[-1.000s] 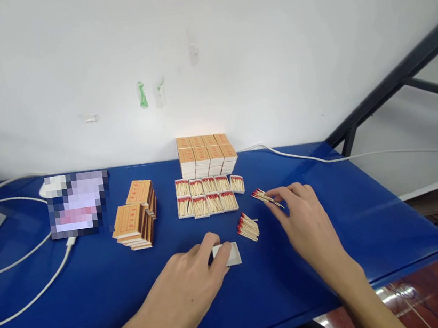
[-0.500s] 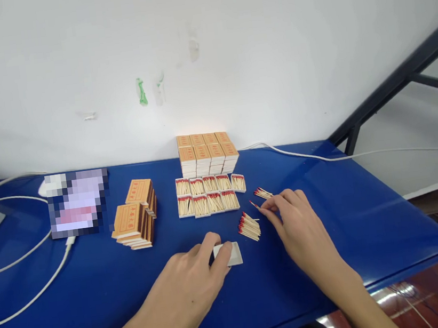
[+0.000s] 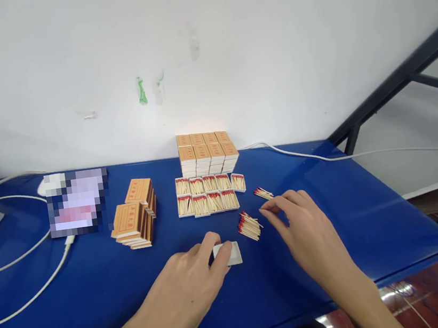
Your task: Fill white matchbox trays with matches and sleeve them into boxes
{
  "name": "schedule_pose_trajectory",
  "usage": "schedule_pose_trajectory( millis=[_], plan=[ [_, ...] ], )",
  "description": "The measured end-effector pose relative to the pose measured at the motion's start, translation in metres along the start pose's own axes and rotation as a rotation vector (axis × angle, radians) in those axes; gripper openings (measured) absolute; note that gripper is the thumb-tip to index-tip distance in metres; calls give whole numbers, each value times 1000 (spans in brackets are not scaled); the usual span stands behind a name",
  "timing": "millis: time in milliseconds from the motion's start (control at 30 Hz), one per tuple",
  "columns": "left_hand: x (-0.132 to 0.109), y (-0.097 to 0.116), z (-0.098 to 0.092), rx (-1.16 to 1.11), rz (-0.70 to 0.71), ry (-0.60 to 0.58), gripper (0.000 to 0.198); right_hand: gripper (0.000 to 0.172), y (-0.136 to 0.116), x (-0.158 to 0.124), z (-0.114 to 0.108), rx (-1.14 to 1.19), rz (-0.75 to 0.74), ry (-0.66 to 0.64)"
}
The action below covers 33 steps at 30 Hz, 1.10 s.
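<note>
A small white matchbox tray (image 3: 234, 254) lies on the blue table, its visible part bare inside. My left hand (image 3: 195, 272) is closed on its left side, thumb across the top and fingers behind. To the right of it is a loose pile of red-headed matches (image 3: 249, 227). My right hand (image 3: 301, 223) hovers just right of that pile, thumb and forefinger pinched together with no match visible between them. Just beyond its fingertips lies a smaller bunch of matches (image 3: 263, 193). Ahead, match-filled trays (image 3: 208, 204) stand side by side in two rows.
Closed matchboxes (image 3: 208, 152) are stacked against the white wall behind the trays. More orange matchbox covers (image 3: 132, 221) are piled at the left. Beyond them are a blurred phone (image 3: 80, 198) and a white charging cable (image 3: 61, 265). Another cable (image 3: 302, 155) runs along the back right.
The match that my right fingers held has left them, and one now lies across the top right of the pile. My right hand has shifted slightly right. The left hand has stayed still.
</note>
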<state>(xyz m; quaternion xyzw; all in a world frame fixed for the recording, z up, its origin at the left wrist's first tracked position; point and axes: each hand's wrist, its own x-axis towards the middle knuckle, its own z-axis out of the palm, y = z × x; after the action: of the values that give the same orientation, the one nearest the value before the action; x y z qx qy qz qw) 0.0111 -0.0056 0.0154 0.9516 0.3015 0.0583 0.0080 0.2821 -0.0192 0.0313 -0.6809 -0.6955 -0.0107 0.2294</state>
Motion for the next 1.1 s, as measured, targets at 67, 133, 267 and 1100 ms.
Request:
schedule_pose_trajectory(
  millis=[67,133,267,1100],
  plan=[
    [1,0,0,4,2,1,44,19,2,1,-1,57,23,-43],
    [1,0,0,5,5,5,44,20,1,0,1,125,42,-96],
    [1,0,-1,11,10,10,40,30,-8,-7,8,228,38,-161],
    [1,0,-2,-12,2,4,45,24,36,18,24,-39,42,106]
  ],
)
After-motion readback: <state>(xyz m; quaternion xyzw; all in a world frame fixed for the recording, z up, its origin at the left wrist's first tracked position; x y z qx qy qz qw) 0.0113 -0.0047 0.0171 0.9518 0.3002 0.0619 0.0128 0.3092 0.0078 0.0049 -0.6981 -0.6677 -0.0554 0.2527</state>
